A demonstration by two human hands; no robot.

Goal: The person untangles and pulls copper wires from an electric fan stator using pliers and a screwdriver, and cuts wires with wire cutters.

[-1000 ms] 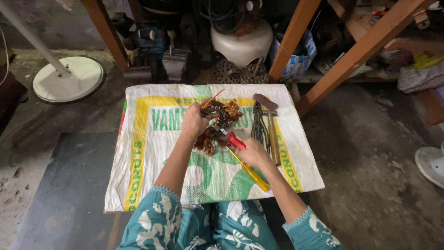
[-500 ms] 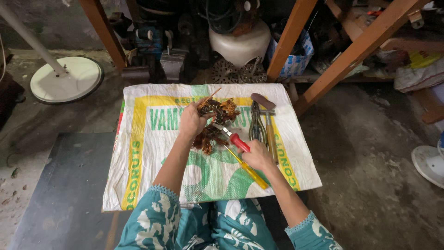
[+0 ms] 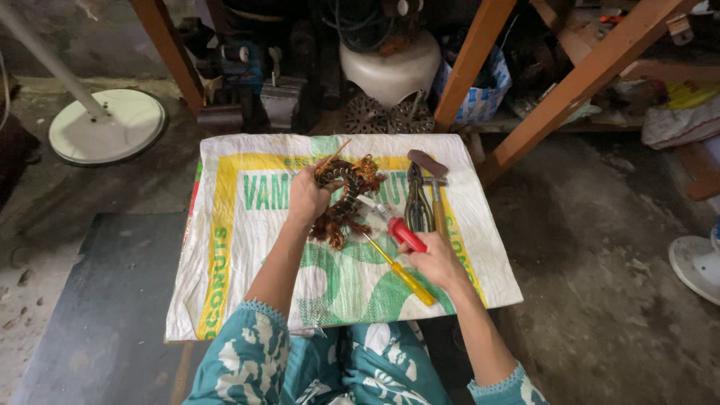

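**Hands working a copper wire coil on a woven sack**

Seen from above, a person in teal patterned sleeves sits on a concrete floor with a white, yellow and green sack (image 3: 247, 270) spread out at the centre of the frame. The left hand (image 3: 307, 196), just above centre, is closed around a rusty brown coil of copper wire (image 3: 346, 196) that sits on a ring-shaped metal core, holding it against the sack. The right hand (image 3: 439, 262), lower right of centre, is wrapped around a red-handled tool (image 3: 397, 229) whose metal tip points up and left into the coil.

A yellow-handled screwdriver (image 3: 401, 274) lies on the sack just beside the right hand. Pliers (image 3: 417, 202) and a hammer (image 3: 433, 187) lie side by side at the sack's upper right, untouched.

Judging by the look of it, the job is partway along: loose wire strands stick out and hang from the coil, but most of the winding still sits on the core, and no separate pile of removed wire shows.

A round white stand base (image 3: 109, 126) lies at the upper left; wooden beams (image 3: 577, 82) cross the upper right.
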